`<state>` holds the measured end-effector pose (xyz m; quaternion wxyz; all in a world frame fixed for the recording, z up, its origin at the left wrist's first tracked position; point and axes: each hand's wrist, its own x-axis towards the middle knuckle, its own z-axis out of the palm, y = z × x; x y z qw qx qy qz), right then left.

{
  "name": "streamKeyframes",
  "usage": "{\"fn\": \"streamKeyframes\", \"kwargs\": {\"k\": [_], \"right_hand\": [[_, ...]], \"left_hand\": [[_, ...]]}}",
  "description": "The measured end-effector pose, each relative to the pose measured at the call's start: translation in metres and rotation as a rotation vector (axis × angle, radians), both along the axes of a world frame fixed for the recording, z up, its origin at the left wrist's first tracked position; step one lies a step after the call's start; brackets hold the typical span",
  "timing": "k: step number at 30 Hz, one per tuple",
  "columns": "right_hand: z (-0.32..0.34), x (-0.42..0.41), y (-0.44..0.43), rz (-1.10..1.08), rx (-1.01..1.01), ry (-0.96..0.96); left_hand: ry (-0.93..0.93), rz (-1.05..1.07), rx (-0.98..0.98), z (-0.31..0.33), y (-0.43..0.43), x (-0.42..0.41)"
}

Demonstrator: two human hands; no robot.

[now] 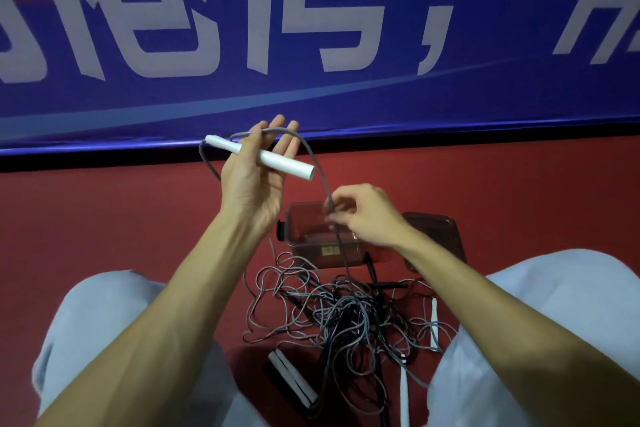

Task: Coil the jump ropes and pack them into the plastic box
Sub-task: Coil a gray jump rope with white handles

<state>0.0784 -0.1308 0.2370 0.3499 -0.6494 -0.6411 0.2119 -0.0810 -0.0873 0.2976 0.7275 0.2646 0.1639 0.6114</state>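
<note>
Our left hand [254, 166] clamps a white handle [287, 163] under the thumb, fingers spread (the grey rope [326, 189] loops over them). Our right hand [369, 215] pinches that rope just above the clear plastic box [311, 250], which sits on the red floor [138, 218] beyond the tangled ropes [346, 315].

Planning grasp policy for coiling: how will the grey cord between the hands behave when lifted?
Probably floppy: the grey cord droops from the white handle in the left hand to the right hand. Likely light, since a fingertip pinch carries it. Apt to snag, judging by the tangled pile below.
</note>
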Motion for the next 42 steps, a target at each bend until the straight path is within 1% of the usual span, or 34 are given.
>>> {"fn": "streamKeyframes", "kwargs": {"k": [2, 4, 5, 8, 11, 13, 16, 18, 21, 23, 25, 26, 29, 32, 33, 34, 35, 37, 40, 42], "right_hand": [[0.008, -0.003, -0.002, -0.081, 0.105, 0.173], [0.018, -0.003, -0.003, -0.114, 0.196, 0.344], [0.023, -0.002, -0.004, -0.111, 0.235, 0.400], [0.034, -0.002, -0.006, -0.073, 0.324, 0.530], [0.040, -0.004, -0.009, -0.055, 0.399, 0.594], [0.040, -0.004, -0.011, -0.070, 0.440, 0.615], [0.041, -0.001, -0.011, -0.100, 0.494, 0.673], [0.042, 0.001, -0.010, -0.114, 0.497, 0.708], [0.041, 0.003, -0.007, -0.128, 0.471, 0.760], [0.041, 0.005, -0.005, -0.145, 0.422, 0.807], [0.037, 0.009, -0.002, -0.188, 0.332, 0.785], [0.034, 0.011, 0.000, -0.206, 0.261, 0.731], [0.021, 0.015, 0.002, -0.160, -0.016, 0.464], [0.014, 0.015, -0.002, 0.038, -0.225, 0.095], [0.013, 0.014, -0.003, 0.109, -0.276, 0.003], [0.009, 0.012, -0.004, 0.167, -0.309, -0.043], [0.006, 0.010, -0.003, 0.206, -0.319, -0.048], [0.001, 0.008, 0.001, 0.185, -0.290, -0.051], [0.003, 0.008, 0.004, 0.034, -0.201, -0.111], [0.001, 0.009, 0.004, -0.045, -0.117, -0.064]], "left_hand": [[0.094, 0.013, 0.018, -0.003, 0.004, 0.001], [0.318, 0.019, 0.066, -0.010, 0.006, 0.004], [0.444, 0.008, 0.095, -0.015, 0.005, 0.007], [0.807, -0.071, 0.207, -0.029, -0.002, 0.016], [1.043, -0.215, 0.312, -0.041, -0.003, 0.020], [1.112, -0.299, 0.340, -0.046, -0.003, 0.020], [1.157, -0.347, 0.375, -0.050, -0.006, 0.021], [1.207, -0.333, 0.439, -0.052, -0.007, 0.023], [1.278, -0.203, 0.496, -0.058, -0.002, 0.023], [1.238, -0.111, 0.473, -0.058, -0.001, 0.023], [1.096, -0.049, 0.418, -0.054, -0.002, 0.024], [1.014, -0.036, 0.384, -0.051, -0.004, 0.025], [0.745, -0.037, 0.274, -0.037, -0.008, 0.025], [0.516, -0.050, 0.197, -0.019, -0.010, 0.019], [0.452, -0.049, 0.180, -0.014, -0.010, 0.016], [0.396, -0.048, 0.162, -0.010, -0.009, 0.014], [0.344, -0.047, 0.143, -0.007, -0.009, 0.012], [0.267, -0.044, 0.116, -0.004, -0.010, 0.009], [0.211, -0.027, 0.109, -0.002, -0.010, 0.007], [0.226, -0.008, 0.130, -0.001, -0.008, 0.006]]}}
